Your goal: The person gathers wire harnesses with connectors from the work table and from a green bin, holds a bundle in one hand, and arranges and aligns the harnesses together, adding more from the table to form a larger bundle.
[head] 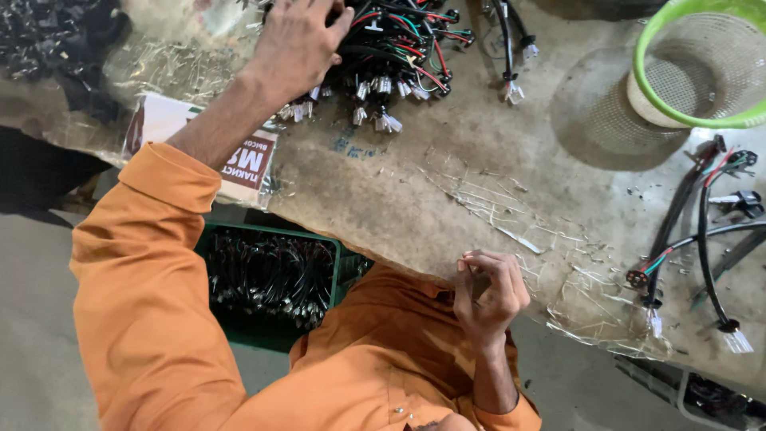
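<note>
My left hand (299, 40) reaches far across the table, orange sleeve pushed up, and its fingers close into a tangled pile of wire harnesses (399, 48). The wires are black, red and green and end in white plug connectors. Down at the near table edge, my right hand (488, 291) has its fingers curled shut against the thumb. I see nothing held in it. A worn grey table top (415, 183) with crinkled clear plastic sheeting lies under both hands.
A green-rimmed mesh basket (702, 72) stands at the far right. Loose black harnesses (702, 239) lie on the right of the table. Below the table edge a green crate (271, 279) holds more black wires. A printed cardboard piece (239, 156) lies at the left.
</note>
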